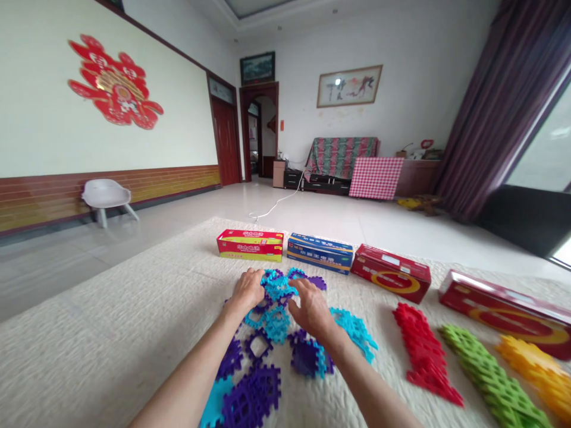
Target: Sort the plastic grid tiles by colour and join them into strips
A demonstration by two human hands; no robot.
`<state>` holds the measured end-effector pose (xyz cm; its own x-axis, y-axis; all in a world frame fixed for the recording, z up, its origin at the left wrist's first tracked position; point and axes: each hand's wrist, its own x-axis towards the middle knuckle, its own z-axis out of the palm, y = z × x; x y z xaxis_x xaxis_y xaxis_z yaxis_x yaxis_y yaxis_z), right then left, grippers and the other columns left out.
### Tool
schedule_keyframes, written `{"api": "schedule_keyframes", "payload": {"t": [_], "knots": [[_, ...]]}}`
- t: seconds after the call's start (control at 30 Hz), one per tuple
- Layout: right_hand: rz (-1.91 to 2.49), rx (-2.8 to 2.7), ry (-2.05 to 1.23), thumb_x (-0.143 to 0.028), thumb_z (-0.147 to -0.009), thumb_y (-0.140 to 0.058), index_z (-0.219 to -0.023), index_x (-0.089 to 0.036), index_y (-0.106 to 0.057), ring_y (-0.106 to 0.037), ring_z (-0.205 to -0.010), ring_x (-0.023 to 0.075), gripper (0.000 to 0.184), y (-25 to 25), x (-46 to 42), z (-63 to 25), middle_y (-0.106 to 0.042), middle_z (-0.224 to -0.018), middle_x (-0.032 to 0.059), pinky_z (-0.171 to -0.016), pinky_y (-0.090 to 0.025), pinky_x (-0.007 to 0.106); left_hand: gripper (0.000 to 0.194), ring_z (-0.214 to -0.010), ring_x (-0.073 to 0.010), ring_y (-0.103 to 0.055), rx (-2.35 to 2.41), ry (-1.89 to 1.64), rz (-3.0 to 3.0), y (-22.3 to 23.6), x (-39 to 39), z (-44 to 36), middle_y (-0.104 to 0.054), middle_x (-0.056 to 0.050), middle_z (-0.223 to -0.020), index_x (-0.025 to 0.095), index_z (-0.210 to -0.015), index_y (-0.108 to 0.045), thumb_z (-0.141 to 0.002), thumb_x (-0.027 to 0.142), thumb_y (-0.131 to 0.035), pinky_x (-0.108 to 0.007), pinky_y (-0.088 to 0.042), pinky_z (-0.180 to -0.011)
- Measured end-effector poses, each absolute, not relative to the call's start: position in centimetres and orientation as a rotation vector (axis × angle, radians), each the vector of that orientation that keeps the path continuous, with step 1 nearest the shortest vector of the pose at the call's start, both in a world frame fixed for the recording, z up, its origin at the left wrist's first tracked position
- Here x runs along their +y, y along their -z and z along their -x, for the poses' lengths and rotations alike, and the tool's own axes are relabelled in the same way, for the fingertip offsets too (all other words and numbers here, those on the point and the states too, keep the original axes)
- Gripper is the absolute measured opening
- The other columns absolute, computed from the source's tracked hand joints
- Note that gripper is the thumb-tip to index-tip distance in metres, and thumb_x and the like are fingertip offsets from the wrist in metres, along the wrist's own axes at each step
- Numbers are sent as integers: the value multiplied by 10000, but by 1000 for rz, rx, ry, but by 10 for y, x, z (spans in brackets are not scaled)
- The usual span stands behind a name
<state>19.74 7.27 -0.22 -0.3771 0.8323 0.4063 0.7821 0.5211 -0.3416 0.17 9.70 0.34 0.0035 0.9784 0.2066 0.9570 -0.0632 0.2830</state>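
Note:
A heap of blue and purple plastic waffle tiles lies on a cream quilted mat in front of me. My left hand rests at the heap's far left with fingers curled on blue tiles. My right hand lies on the heap's middle, fingers bent down onto the tiles. Both forearms reach in from the bottom edge.
Rows of red tiles, green tiles and yellow tiles lie to the right. Several long boxes stand along the mat's far edge: red-yellow box, blue box, two red boxes. A white chair stands by the left wall.

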Motion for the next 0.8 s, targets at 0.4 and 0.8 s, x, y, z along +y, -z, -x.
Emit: {"api": "schedule_keyframes", "payload": {"t": [0.4,0.8], "knots": [[1513,-2394,-171,-295,-645,-706,-899,-195,-670,-631,-944,290,275,1,106,-153,-631,-1119,134,-757,-479,368,326,-1092,-245,-589,1962,-362,-2313,5,120,2,-665,-127,-1097,178,-1028,-680,-767,70,-516,-320,-423,-957],[1443,-2352,-187,-63,-665,-564,-869,-176,-645,-641,-871,203,247,11,108,-153,-642,-1016,91,-660,-429,246,257,-1012,-235,-623,2052,-472,-2251,6,112,6,-689,-125,-973,161,-897,-694,-788,68,-482,-306,-430,-909]]}}
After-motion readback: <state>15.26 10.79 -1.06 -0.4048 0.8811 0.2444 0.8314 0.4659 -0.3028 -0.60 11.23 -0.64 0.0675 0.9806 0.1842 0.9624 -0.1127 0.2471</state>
